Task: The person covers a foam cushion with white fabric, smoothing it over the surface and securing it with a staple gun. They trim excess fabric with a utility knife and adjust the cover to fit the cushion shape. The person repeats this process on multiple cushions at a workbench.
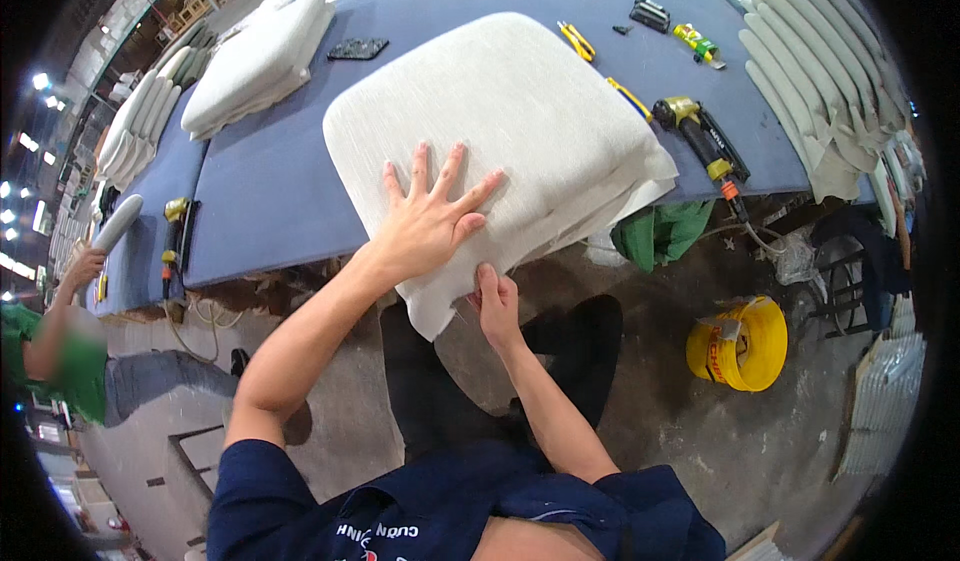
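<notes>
A square seat cushion [480, 91] with rounded corners, covered in off-white fabric, lies at the front edge of the blue-covered table [270, 186]. My left hand [430, 211] rests flat on its near left part, fingers spread. Below the edge, my right hand [496, 306] pinches the loose fabric flap [435, 296] that hangs from the cushion's near side. More untrimmed fabric sticks out along the right side. Beyond that side lie a yellow-and-blue cutter [628, 99] and a pneumatic staple gun [700, 136] with its hose; neither hand touches them.
Stacked cushions [260, 61] stand at the left, with a tall leaning stack [815, 71] at the right. A yellow bucket [745, 346] sits on the floor. Green cloth [660, 233] hangs under the table edge. A co-worker in green [75, 361] handles a cushion at the left.
</notes>
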Demonstrator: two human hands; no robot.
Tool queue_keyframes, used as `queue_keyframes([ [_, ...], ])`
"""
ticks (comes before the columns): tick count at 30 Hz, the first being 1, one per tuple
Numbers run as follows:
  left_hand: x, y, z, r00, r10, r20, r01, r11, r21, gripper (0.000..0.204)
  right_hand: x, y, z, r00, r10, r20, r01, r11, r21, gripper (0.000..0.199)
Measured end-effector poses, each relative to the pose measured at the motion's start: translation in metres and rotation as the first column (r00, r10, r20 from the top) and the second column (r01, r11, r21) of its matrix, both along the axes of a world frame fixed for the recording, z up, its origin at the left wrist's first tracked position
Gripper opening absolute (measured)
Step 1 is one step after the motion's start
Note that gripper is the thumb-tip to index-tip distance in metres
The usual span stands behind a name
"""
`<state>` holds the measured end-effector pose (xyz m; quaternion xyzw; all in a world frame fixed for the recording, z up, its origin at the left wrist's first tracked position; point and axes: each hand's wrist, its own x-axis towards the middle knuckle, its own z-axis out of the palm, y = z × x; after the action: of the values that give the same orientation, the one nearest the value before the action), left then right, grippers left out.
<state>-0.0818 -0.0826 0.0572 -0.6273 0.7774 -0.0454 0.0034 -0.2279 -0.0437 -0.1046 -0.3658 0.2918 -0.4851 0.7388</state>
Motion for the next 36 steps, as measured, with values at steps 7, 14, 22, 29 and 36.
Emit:
queue_keyframes([
  [7,-0.033,0.022,-0.001,0.990,0.028,0.139,-0.030,1.000,0.010,0.063,0.003,0.003,-0.007,0.997,0.025,0.079,-0.025,1.000,-0.001,0.046],
  [14,-0.043,0.027,-0.007,0.959,0.053,0.277,-0.049,0.999,-0.019,0.075,-0.038,-0.014,0.019,0.816,0.065,-0.574,-0.282,0.912,-0.298,0.045],
  [22,-0.046,0.023,-0.002,0.946,0.019,0.325,-0.031,0.999,0.030,0.082,-0.230,-0.203,0.140,-0.321,-0.893,-0.316,-0.292,0.411,-0.864,0.056],
  [29,-0.041,0.020,-0.012,0.948,0.007,0.317,-0.007,1.000,-0.001,0.081,-0.285,-0.318,0.115,-0.452,-0.720,-0.527,-0.430,0.693,-0.579,0.077],
  [36,-0.039,0.024,-0.008,0.951,0.004,0.308,-0.011,1.000,0.021,0.083,-0.252,-0.172,0.193,0.204,-0.811,-0.549,0.163,0.581,-0.798,0.033],
])
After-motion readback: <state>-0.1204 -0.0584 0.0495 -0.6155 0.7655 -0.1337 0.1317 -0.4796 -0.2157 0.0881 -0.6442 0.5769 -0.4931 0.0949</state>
